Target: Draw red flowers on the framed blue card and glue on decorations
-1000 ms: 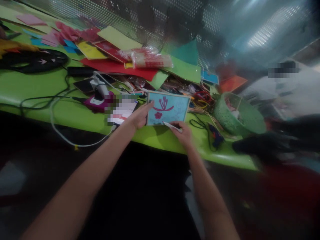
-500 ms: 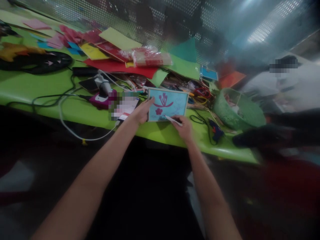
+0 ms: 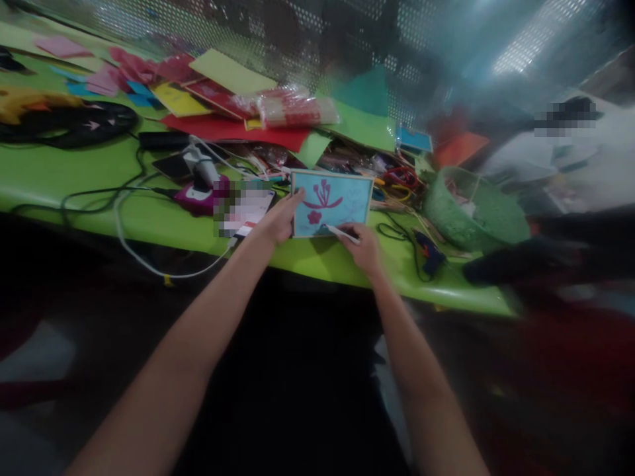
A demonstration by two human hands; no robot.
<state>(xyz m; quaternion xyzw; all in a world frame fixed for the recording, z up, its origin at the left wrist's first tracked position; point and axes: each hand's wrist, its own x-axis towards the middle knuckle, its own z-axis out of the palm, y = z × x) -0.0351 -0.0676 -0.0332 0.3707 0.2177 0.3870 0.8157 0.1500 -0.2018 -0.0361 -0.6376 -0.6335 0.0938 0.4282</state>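
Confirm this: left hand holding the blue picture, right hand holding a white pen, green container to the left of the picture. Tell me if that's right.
One mistake: the green container is right of the blue picture, as the head view shows. The left hand holds the picture, the right hand the white pen.

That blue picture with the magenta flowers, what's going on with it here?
A person is holding the framed blue flower picture by its left edge with the left hand. The right hand grips a slim white pen, its tip at the picture's lower edge area, near the magenta flower; whether it touches is too small to tell. On the green table, a glue gun and a green basket lie to the right.
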